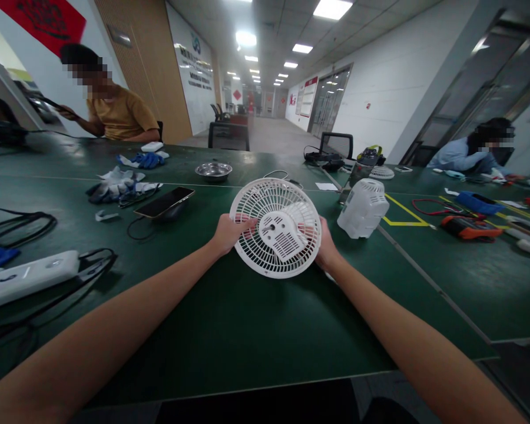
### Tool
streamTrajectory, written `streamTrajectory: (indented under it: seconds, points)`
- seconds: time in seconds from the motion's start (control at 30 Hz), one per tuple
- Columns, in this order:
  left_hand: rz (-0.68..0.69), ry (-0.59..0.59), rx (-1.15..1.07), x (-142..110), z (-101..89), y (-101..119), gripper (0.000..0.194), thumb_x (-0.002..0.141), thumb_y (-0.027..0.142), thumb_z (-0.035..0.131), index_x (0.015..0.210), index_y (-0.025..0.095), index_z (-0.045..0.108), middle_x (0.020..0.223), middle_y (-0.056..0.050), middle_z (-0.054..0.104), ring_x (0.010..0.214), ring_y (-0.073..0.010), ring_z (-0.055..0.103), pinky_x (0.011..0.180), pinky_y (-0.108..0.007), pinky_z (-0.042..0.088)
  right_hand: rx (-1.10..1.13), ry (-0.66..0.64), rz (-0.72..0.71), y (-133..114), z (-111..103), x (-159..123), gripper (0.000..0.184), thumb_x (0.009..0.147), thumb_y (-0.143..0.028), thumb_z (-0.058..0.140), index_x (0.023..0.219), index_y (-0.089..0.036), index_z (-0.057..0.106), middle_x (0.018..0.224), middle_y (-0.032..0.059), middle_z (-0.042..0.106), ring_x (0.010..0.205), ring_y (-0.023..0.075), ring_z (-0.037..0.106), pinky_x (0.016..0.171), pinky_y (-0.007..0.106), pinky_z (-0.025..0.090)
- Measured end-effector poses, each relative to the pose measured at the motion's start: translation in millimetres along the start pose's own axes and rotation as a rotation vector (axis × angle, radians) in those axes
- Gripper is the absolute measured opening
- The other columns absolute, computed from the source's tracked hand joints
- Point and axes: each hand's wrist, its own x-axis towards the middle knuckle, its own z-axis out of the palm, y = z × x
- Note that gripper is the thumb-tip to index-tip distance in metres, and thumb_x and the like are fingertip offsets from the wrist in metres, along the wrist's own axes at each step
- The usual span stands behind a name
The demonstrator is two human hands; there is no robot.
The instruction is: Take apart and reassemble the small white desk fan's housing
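Note:
A round white fan grille [276, 270] is held up over the green table, its slotted centre plate [285, 238] facing me. My left hand [230, 234] grips its left rim, with the thumb lying across the ribs. On the opposite side my right hand [325, 247] clasps the rim, its fingers partly visible through the bars behind. Both hands are closed on the grille. To the right of it stands a translucent white plastic housing [363, 209]. Behind the grille a thin pale cord [277, 173] lies on the table.
Left lie a phone [164, 203], gloves [117, 185], black cables and a white power strip [30, 280]. A metal bowl [214, 171] sits farther back. An orange multimeter [470, 228] and blue pouch [479, 203] are at right. Two people sit at the table's far sides.

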Motion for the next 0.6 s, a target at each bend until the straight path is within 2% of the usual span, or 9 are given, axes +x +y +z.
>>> streamTrajectory:
  seconds: [0.07, 0.13, 0.2, 0.27, 0.37, 0.47, 0.53, 0.6]
  points:
    - [0.007, 0.019, 0.027, 2, -0.2, -1, 0.022, 0.074, 0.032, 0.082, 0.083, 0.014, 0.074, 0.073, -0.006, 0.073, 0.062, -0.0187, 0.068, 0.059, -0.035, 0.058, -0.147, 0.188, -0.024, 4, -18, 8, 0.079, 0.077, -0.055, 0.067, 0.141, -0.025, 0.033, 0.113, 0.0083, 0.069, 0.096, 0.0281, 0.069, 0.092, 0.053, 0.054]
    - [0.003, 0.049, 0.051, 2, 0.4, 0, 0.022, 0.073, 0.032, 0.082, 0.08, 0.013, 0.073, 0.07, -0.006, 0.072, 0.059, -0.0183, 0.066, 0.058, -0.034, 0.057, -0.378, 0.307, -0.082, 4, -40, 15, 0.085, 0.074, -0.052, 0.07, 0.144, -0.025, 0.031, 0.117, 0.0096, 0.065, 0.101, 0.0301, 0.065, 0.098, 0.056, 0.05]
    - [-0.021, 0.079, 0.067, 1, 0.9, 1, 0.023, 0.073, 0.032, 0.083, 0.077, 0.012, 0.072, 0.068, -0.006, 0.071, 0.058, -0.0182, 0.065, 0.057, -0.034, 0.057, -0.617, 0.385, -0.138, 5, -61, 19, 0.085, 0.072, -0.048, 0.072, 0.144, -0.023, 0.036, 0.123, 0.0129, 0.06, 0.111, 0.0339, 0.059, 0.103, 0.058, 0.044]
    - [-0.06, 0.116, 0.067, 1, 0.6, 3, 0.022, 0.073, 0.03, 0.083, 0.078, 0.011, 0.071, 0.069, -0.006, 0.071, 0.059, -0.0188, 0.066, 0.057, -0.035, 0.057, -0.778, 0.41, -0.12, 9, -75, 23, 0.084, 0.069, -0.043, 0.074, 0.142, -0.022, 0.04, 0.126, 0.0151, 0.054, 0.114, 0.0358, 0.055, 0.105, 0.058, 0.042]
    - [-0.102, 0.142, 0.063, 1, -1.5, 5, 0.025, 0.071, 0.028, 0.084, 0.083, 0.01, 0.071, 0.075, -0.009, 0.073, 0.063, -0.0198, 0.068, 0.059, -0.036, 0.059, -0.883, 0.393, -0.044, 19, -82, 26, 0.08, 0.068, -0.037, 0.073, 0.141, -0.023, 0.045, 0.121, 0.0141, 0.049, 0.11, 0.0349, 0.054, 0.102, 0.055, 0.043]
    - [-0.123, 0.15, 0.054, 1, -3.2, 6, 0.027, 0.071, 0.029, 0.085, 0.084, 0.01, 0.07, 0.078, -0.01, 0.073, 0.065, -0.0199, 0.069, 0.062, -0.036, 0.06, -0.948, 0.405, -0.104, 18, -79, 28, 0.07, 0.071, -0.035, 0.071, 0.136, -0.021, 0.05, 0.118, 0.0143, 0.049, 0.112, 0.0352, 0.051, 0.104, 0.056, 0.04]
    - [-0.137, 0.146, 0.043, 1, -3.5, 7, 0.026, 0.072, 0.028, 0.084, 0.084, 0.01, 0.071, 0.079, -0.01, 0.073, 0.066, -0.0199, 0.069, 0.063, -0.037, 0.061, -0.989, 0.486, -0.204, 7, -81, 27, 0.064, 0.075, -0.035, 0.068, 0.134, -0.02, 0.052, 0.122, 0.0158, 0.047, 0.119, 0.0364, 0.046, 0.107, 0.057, 0.036]
    - [-0.144, 0.137, 0.035, 1, -3.6, 6, 0.025, 0.072, 0.028, 0.084, 0.084, 0.01, 0.071, 0.08, -0.01, 0.074, 0.066, -0.0198, 0.07, 0.065, -0.037, 0.061, -1.014, 0.645, -0.295, -6, -89, 26, 0.064, 0.076, -0.034, 0.066, 0.136, -0.021, 0.049, 0.132, 0.0172, 0.043, 0.128, 0.0378, 0.04, 0.109, 0.059, 0.033]
